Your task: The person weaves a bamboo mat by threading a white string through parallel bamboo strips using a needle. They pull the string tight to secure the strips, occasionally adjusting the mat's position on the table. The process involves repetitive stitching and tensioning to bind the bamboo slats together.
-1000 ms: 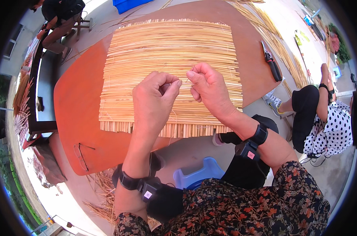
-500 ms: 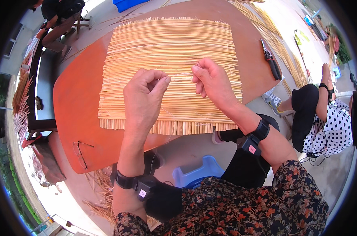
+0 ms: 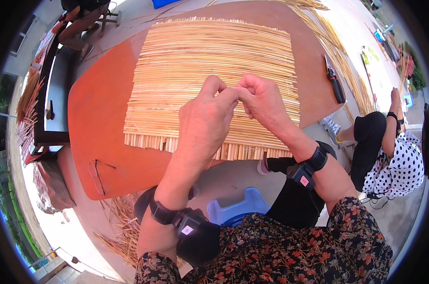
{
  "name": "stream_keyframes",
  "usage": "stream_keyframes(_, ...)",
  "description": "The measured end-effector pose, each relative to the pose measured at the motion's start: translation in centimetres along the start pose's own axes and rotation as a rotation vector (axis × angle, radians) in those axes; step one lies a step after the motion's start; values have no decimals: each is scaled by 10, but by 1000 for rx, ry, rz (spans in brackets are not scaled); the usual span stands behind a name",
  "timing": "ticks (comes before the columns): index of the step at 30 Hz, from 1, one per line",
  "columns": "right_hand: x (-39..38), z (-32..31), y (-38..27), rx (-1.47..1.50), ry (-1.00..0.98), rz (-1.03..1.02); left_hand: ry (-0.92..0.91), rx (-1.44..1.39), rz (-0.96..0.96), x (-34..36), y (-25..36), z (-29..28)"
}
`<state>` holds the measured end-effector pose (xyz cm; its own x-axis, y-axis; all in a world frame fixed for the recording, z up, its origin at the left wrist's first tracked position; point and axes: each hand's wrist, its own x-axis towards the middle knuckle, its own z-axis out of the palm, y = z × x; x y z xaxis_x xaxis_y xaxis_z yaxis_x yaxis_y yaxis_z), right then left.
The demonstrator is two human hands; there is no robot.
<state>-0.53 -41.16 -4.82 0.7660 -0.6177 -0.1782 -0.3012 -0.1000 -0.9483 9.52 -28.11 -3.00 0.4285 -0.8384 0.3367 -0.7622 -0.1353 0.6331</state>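
Note:
My left hand [image 3: 204,116] is closed in a pinch above the reed mat [image 3: 210,47], its fingertips meeting those of my right hand [image 3: 264,102], which is also pinched with curled fingers. The fine thread between them is mostly hidden by the fingers. The mat is made of pale straw-coloured stalks lying side by side, with loose thread on it, and rests on an orange-brown board [image 3: 94,118]. Red-and-black shears [image 3: 336,87] lie on the board at the right, and eyeglasses [image 3: 99,177] at its lower left.
A seated person in polka dots [image 3: 392,161] is at the right, another person [image 3: 75,26] at the upper left beside a dark frame [image 3: 53,137]. Loose reeds [image 3: 337,47] lie at right and lower left [image 3: 120,232]. A blue stool [image 3: 238,203] stands below.
My left hand has moved right to meet my right hand, closing the gap where the thread was stretched half a second ago. The view has shifted slightly.

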Motion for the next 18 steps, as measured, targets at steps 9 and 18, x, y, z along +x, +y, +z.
stream_keyframes(9,1,11,4,-240,26,-206,39,219,13,-3,-8,1)
stream_keyframes(18,-11,7,-10,-299,26,-296,72,281,-8,1,-16,-9)
